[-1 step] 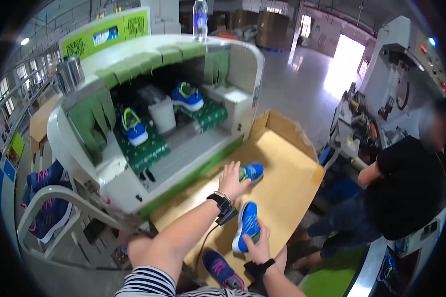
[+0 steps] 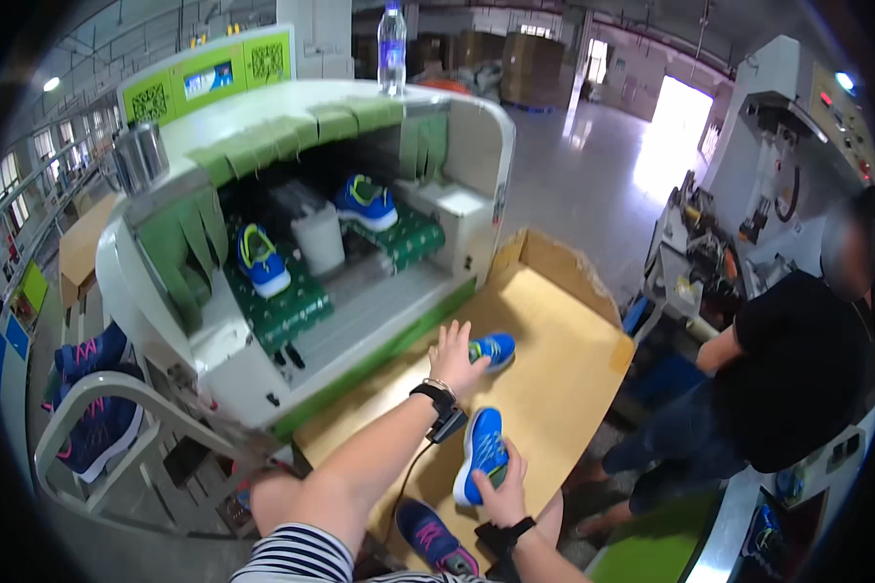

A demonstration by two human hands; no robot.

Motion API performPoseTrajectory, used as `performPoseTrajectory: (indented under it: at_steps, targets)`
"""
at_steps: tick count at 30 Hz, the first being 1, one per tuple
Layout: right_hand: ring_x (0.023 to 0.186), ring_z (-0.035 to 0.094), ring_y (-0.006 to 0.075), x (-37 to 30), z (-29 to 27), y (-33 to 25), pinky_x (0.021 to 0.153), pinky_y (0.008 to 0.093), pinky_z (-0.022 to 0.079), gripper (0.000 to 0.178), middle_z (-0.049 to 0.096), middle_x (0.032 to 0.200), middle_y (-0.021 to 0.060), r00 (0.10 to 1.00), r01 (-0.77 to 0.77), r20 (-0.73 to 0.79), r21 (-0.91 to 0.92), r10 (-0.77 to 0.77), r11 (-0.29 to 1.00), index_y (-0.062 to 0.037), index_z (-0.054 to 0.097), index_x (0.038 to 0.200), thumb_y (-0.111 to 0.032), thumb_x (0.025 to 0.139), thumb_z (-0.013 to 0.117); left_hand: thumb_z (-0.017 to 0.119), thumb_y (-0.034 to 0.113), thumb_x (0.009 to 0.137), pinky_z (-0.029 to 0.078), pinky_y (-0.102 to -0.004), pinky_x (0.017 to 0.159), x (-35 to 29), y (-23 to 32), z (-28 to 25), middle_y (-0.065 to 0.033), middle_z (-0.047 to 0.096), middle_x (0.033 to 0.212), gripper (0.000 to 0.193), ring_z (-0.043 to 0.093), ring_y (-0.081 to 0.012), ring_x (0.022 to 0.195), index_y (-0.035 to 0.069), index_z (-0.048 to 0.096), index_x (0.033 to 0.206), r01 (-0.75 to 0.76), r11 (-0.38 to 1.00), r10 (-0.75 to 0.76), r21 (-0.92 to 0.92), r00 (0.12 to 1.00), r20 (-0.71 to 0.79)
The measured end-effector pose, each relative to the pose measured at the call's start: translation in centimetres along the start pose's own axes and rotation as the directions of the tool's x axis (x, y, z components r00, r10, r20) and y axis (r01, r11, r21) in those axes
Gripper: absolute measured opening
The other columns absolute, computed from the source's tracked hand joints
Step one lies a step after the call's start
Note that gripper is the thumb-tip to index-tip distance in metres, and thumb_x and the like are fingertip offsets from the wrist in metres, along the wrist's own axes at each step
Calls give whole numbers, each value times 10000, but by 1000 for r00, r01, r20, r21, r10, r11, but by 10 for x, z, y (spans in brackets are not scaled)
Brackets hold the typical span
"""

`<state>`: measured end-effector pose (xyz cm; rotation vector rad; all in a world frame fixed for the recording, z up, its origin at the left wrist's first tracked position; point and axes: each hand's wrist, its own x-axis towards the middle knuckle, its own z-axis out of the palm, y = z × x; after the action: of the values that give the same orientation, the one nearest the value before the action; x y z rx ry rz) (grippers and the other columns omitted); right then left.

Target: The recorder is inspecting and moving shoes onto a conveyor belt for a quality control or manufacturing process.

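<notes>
My right hand [image 2: 504, 494] grips a blue sneaker [image 2: 486, 442] by its heel end, thumb at the collar and toe pointing away from me. The sneaker's white sole faces left. My left hand [image 2: 456, 360] has its fingers spread beside a second blue sneaker [image 2: 500, 350] with a lime-green lining. Its thumb is at that shoe's opening; whether it touches is hard to tell. This second sneaker rests on the brown cardboard surface [image 2: 564, 340]. A navy shoe with pink laces [image 2: 432, 536] lies near my body, below both hands.
Ahead left, a white machine [image 2: 292, 109] holds a blue sneaker [image 2: 262, 262] and another blue sneaker [image 2: 367, 202] on green belts. A bottle [image 2: 392, 53] and metal cup [image 2: 138, 155] top it. Navy shoes [image 2: 97, 418] sit left on a rack. A person [image 2: 797, 369] works at right.
The whole scene sits slightly lower in the picture. My hands and both blue sneakers near them keep almost the same places; the right hand still grips its sneaker.
</notes>
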<state>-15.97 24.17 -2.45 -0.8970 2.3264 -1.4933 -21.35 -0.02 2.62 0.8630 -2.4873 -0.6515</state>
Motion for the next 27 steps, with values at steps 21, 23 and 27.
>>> performPoseTrajectory:
  at_steps: [21, 23, 27]
  targets:
    - [1339, 306, 457, 4, 40, -21, 1113, 463, 304, 1072, 237, 1461, 311, 946, 225, 287, -242, -152, 944, -4, 143, 1498, -201, 692, 823, 758, 435, 730, 346, -449, 1094, -191, -110, -32, -316, 319, 1427, 1039, 333, -460, 1340, 93, 166, 1513, 141, 978, -101, -151, 964, 245]
    - [1329, 313, 466, 7, 41, -12, 1118, 469, 299, 1083, 229, 1461, 320, 949, 199, 276, -155, -151, 968, -1, 125, 1498, -176, 688, 821, 784, 334, 728, 348, -433, 1099, -186, -112, -25, -298, 325, 1437, 1035, 369, -411, 1334, 101, 146, 1508, 213, 892, -106, -399, 956, 273]
    - [1309, 343, 449, 12, 36, -10, 1120, 457, 306, 1100, 267, 1431, 313, 969, 31, 245, -6, -28, 1000, 2, 85, 1501, -119, 678, 805, 753, 98, 766, 463, -374, 941, -156, -104, -74, -119, 556, 1210, 864, 550, -218, 1092, 90, 251, 1468, 614, 50, -330, -788, 755, 567]
